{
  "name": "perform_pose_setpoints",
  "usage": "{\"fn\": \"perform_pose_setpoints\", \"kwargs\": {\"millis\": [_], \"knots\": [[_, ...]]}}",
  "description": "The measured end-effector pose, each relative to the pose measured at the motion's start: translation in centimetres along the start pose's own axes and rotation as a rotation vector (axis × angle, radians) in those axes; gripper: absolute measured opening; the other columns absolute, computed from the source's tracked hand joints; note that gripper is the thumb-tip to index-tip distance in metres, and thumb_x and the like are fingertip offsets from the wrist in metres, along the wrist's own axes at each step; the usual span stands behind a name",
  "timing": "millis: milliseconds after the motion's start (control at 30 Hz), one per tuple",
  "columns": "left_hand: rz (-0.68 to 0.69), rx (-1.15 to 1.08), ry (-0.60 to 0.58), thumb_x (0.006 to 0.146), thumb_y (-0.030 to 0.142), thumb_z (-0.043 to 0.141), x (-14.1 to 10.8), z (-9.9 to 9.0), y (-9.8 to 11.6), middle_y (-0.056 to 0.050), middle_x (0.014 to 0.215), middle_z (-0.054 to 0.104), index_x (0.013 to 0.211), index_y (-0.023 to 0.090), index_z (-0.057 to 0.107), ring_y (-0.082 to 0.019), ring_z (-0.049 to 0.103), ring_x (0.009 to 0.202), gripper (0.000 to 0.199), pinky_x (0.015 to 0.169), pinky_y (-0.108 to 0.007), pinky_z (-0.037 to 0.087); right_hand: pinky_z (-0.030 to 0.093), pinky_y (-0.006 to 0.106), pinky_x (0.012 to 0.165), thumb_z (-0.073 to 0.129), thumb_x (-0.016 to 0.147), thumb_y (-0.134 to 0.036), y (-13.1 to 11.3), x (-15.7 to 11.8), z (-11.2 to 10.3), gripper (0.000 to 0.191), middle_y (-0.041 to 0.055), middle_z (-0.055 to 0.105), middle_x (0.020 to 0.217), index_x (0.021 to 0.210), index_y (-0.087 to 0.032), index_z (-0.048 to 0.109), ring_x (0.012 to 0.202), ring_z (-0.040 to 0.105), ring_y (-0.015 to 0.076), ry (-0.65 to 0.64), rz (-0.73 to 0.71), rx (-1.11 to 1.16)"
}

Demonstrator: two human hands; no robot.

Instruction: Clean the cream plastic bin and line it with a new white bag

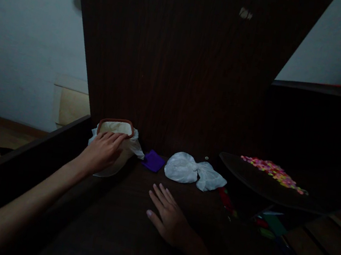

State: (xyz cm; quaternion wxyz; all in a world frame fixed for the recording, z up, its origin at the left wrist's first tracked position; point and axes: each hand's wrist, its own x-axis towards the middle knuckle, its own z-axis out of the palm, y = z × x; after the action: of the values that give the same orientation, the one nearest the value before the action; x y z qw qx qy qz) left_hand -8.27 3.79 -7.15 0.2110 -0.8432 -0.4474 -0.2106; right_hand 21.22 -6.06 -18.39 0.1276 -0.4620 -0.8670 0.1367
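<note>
At the left stands a small bin with a brown rim and a white plastic liner folded over its edge. My left hand grips the bin's near rim, its fingers bent over the edge; the thumb is hidden. A purple flat piece lies just right of the bin. Beside it is a knotted white plastic bag, its loose end spread to the right. My right hand is stretched out, fingers apart, over the dark surface in front of the bag. It holds nothing.
A tall dark wooden panel rises behind. A dark ledge runs along the left. At the right are a dark curved piece with small colourful bits, several dim coloured items below, and wooden slats.
</note>
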Motion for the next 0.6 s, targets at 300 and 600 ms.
{"fn": "perform_pose_setpoints", "kwargs": {"millis": [300, 600], "knots": [[0.017, 0.012, -0.039, 0.083, -0.002, 0.039, -1.5, -1.2, 0.3, -0.013, 0.103, 0.076, 0.115, 0.017, 0.066, -0.028, 0.074, 0.094, 0.045, 0.078, -0.037, 0.058, 0.02, 0.058, 0.126, 0.047, 0.104, -0.043, -0.5, 0.2, -0.9, 0.059, 0.0136, 0.027, 0.166, 0.155, -0.014, 0.044, 0.156, 0.018, 0.0317, -0.051, 0.047, 0.068], [0.246, -0.149, 0.177, 0.09, 0.0, 0.041, -5.6, -4.2, 4.2, -0.007, 0.088, 0.071, 0.117, 0.016, 0.06, -0.021, 0.066, 0.073, 0.037, 0.069, -0.03, 0.051, 0.026, 0.055, 0.125, 0.072, 0.087, -0.049, -0.2, -0.3, -2.8, 0.098, 0.0151, 0.02, 0.17, 0.164, -0.021, 0.018, 0.156, 0.023, 0.0306, 0.152, 0.132, 0.435]]}}
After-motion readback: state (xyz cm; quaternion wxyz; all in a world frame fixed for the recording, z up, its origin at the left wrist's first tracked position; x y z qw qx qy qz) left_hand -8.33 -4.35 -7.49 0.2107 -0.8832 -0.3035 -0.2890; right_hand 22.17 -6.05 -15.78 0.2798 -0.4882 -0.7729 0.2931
